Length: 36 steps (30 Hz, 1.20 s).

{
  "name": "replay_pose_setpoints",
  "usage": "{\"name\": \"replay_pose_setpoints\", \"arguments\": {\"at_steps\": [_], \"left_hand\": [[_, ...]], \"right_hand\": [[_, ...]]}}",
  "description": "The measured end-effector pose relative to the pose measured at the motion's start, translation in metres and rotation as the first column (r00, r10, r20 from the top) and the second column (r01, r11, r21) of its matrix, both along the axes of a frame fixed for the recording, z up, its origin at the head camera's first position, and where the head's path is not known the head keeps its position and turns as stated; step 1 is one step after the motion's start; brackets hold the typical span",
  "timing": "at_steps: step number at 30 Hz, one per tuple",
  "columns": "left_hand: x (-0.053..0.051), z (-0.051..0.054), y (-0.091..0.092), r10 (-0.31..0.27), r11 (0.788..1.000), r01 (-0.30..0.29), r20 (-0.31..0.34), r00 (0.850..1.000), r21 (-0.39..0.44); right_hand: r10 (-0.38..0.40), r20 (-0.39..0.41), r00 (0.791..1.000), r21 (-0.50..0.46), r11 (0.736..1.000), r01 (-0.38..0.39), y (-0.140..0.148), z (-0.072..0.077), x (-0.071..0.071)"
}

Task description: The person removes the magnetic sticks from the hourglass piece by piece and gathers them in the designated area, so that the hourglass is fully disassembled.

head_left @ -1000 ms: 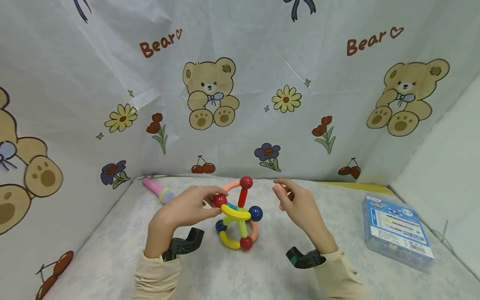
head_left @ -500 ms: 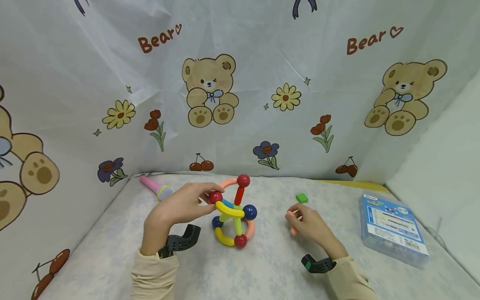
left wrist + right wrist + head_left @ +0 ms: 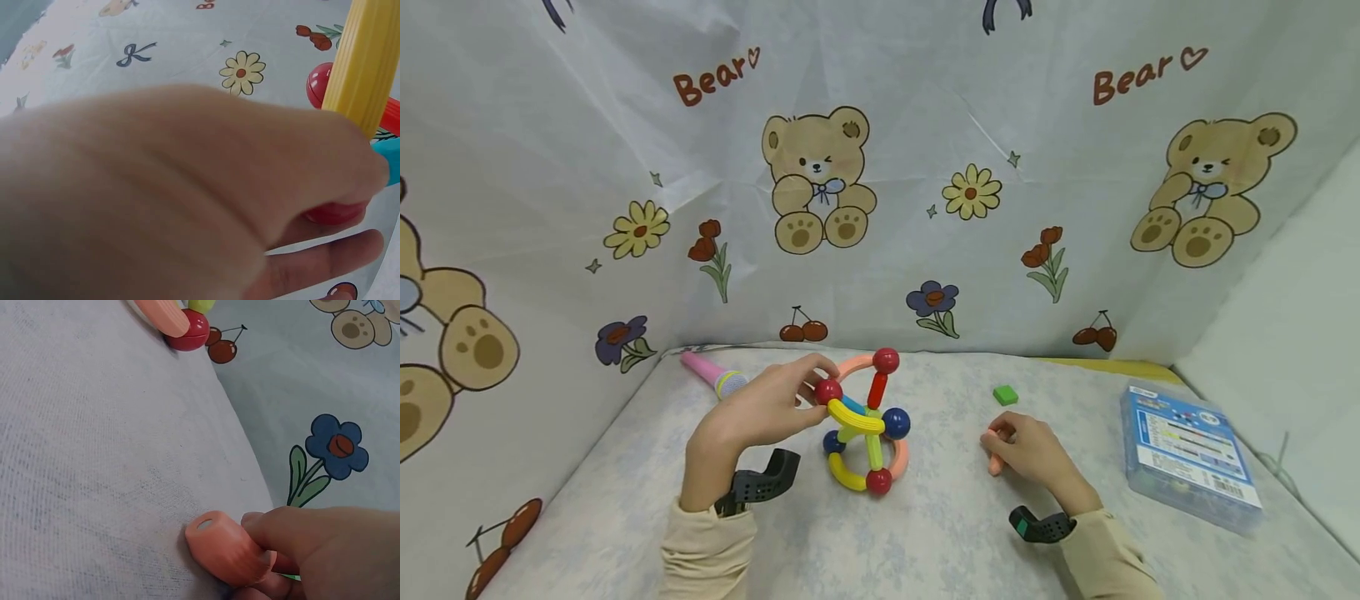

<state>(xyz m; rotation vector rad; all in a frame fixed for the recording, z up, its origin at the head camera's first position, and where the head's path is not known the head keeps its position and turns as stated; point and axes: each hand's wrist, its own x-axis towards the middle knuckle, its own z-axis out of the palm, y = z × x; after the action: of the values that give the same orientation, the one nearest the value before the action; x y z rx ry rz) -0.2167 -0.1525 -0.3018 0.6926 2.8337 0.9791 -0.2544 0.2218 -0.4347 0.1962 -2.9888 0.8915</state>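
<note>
A structure of magnetic rods and balls stands on the table, with a yellow curved rod (image 3: pixel 856 418), a red upright rod (image 3: pixel 877 390) and a blue ball (image 3: pixel 896 423). My left hand (image 3: pixel 767 407) pinches the red ball (image 3: pixel 829 391) at its upper left; the left wrist view shows the thumb against that ball (image 3: pixel 337 213), beside the yellow rod (image 3: pixel 362 69). To the right, my right hand (image 3: pixel 1033 450) pinches a salmon curved rod (image 3: pixel 996 463) low at the tabletop. In the right wrist view, this salmon rod (image 3: pixel 225 550) shows a metal disc at its end.
A small green block (image 3: pixel 1005 395) lies just beyond my right hand. The clear plastic box with a blue label (image 3: pixel 1191 454) stands at the right. A pink toy microphone (image 3: pixel 711 372) lies at the back left, before the bear-print cloth (image 3: pixel 880 275).
My right hand has moved right and down to the tabletop with the salmon rod, away from the structure. The green block has come into view. My left hand still holds the red ball.
</note>
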Motion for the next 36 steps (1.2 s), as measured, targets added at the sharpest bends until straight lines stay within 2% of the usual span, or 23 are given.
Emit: {"name": "replay_pose_setpoints", "arguments": {"at_steps": [4, 9, 15, 19, 25, 28, 30, 33, 36], "left_hand": [[-0.001, -0.001, -0.001, -0.008, 1.000, 0.008, -0.006, 1.000, 0.010], [-0.001, -0.002, -0.002, -0.014, 1.000, 0.014, -0.030, 0.999, 0.012], [0.000, -0.002, -0.001, -0.005, 1.000, 0.005, -0.045, 0.999, 0.009], [0.000, -0.002, 0.000, -0.009, 1.000, 0.009, -0.058, 0.998, 0.003], [0.000, 0.000, 0.002, -0.027, 1.000, 0.027, -0.068, 0.997, 0.006], [0.000, 0.000, 0.002, -0.025, 1.000, 0.026, -0.061, 0.998, 0.013], [0.000, 0.000, 0.002, -0.024, 1.000, 0.025, -0.055, 0.998, 0.017], [0.001, 0.000, 0.002, -0.022, 1.000, 0.023, -0.049, 0.999, 0.019], [0.001, -0.001, 0.003, -0.017, 1.000, 0.018, -0.041, 0.999, 0.020]], "right_hand": [[-0.011, -0.009, 1.000, 0.009, 1.000, 0.011, 0.001, 0.001, 0.001], [-0.018, -0.023, 1.000, -0.028, 0.999, 0.017, 0.002, 0.005, 0.001], [-0.021, -0.117, 0.993, -0.047, 0.999, 0.016, 0.002, 0.016, 0.001], [0.003, -0.208, 0.978, -0.064, 0.998, -0.017, -0.002, 0.025, 0.003], [0.067, -0.335, 0.940, -0.097, 0.990, -0.105, -0.018, 0.042, 0.011], [0.109, -0.347, 0.931, -0.139, 0.976, -0.166, -0.032, 0.050, 0.018], [0.151, -0.323, 0.934, -0.168, 0.962, -0.214, -0.042, 0.055, 0.024], [0.235, -0.275, 0.932, -0.215, 0.930, -0.298, -0.057, 0.059, 0.032], [0.322, -0.247, 0.914, -0.245, 0.892, -0.380, -0.071, 0.060, 0.040]]}}
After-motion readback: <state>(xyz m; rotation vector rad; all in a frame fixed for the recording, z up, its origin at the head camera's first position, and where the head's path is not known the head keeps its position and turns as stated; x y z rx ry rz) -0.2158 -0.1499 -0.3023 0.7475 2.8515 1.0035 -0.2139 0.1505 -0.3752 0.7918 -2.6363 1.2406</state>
